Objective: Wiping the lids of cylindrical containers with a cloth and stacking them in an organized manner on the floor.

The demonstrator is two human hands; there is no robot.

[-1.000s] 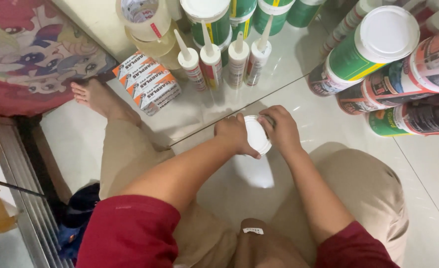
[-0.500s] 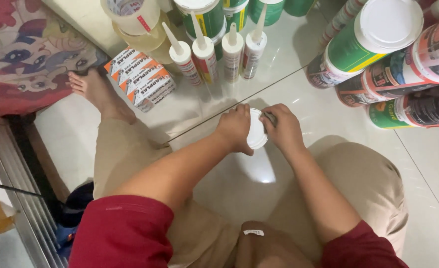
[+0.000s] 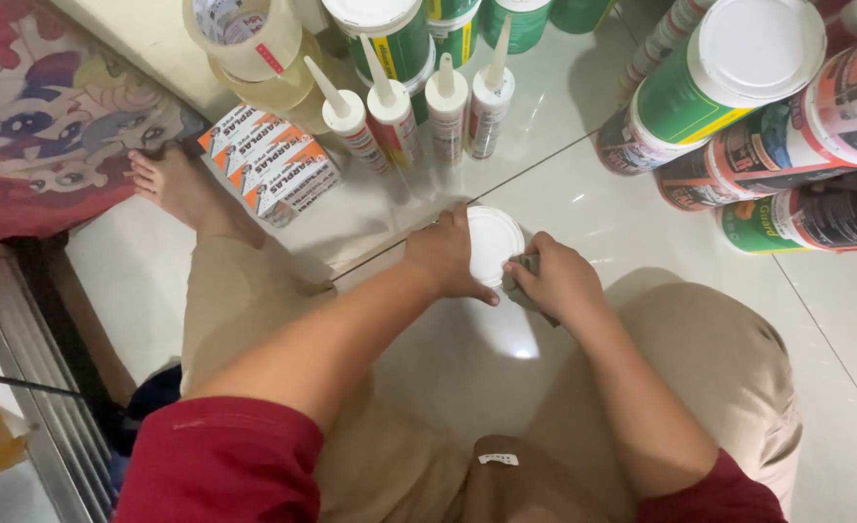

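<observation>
A: Nearest item?

B: Person sitting on the glossy white tiled floor point(image 3: 583, 194), wearing tan trousers point(image 3: 709, 358) and dark red sleeves point(image 3: 220, 460), legs folding to either side.

A: Hands?

B: The left hand point(image 3: 445, 254) is wrapping its fingers around the edge of a round white plastic lid point(image 3: 491, 242), gripping it firmly just above the floor between the knees. The right hand point(image 3: 559, 281) is closing on a small dark grey object point(image 3: 525, 276) pressed against the lid's rim; what that object is, I cannot tell.

A: Further out?

B: A bare foot point(image 3: 177, 184) is resting beside a flat orange-and-white carton point(image 3: 269, 165). Behind it, four white sealant cartridges with pointed nozzles point(image 3: 419, 107) are standing upright in a row.

A: Farthest?

B: Green cylindrical tubes with white caps point(image 3: 709, 87) are lying stacked on the right, with red-labelled ones below. A clear roll of tape point(image 3: 244, 39) is sitting at the top left, a patterned red mat point(image 3: 51, 116) lying beyond the foot.
</observation>
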